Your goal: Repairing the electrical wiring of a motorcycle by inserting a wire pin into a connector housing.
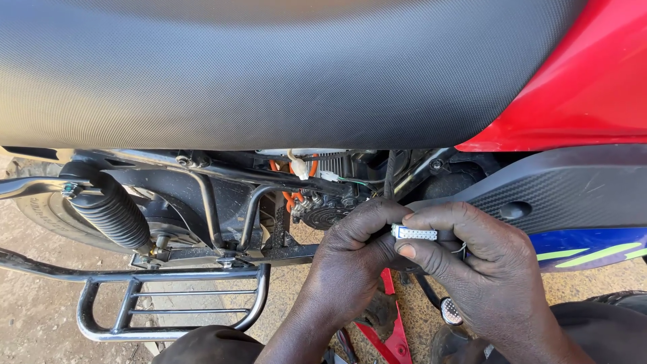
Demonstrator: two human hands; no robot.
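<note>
A small white multi-pin connector sits between the two hands, low in the middle of the view, just below the motorcycle's open side frame and beside its black textured side panel. The right hand comes in from the lower right with its back turned up toward the camera; its thumb lies along the connector's lower edge and its forefinger curls over the top, so the fingers pinch the white block from both sides. A few thin wires show just right of the connector, against the right hand. The left hand rises from the lower centre, wrist bent, knuckles up, its fingers curled together and pressed against the connector's left end; how much of the block it grips is hidden behind the knuckles. The two hands touch each other around the part. Above them, orange cables and a small white plug hang inside the frame, under the broad black seat and the red body panel. To the left stand a ribbed black shock absorber and a tubular metal footrest rack, over sandy ground.
</note>
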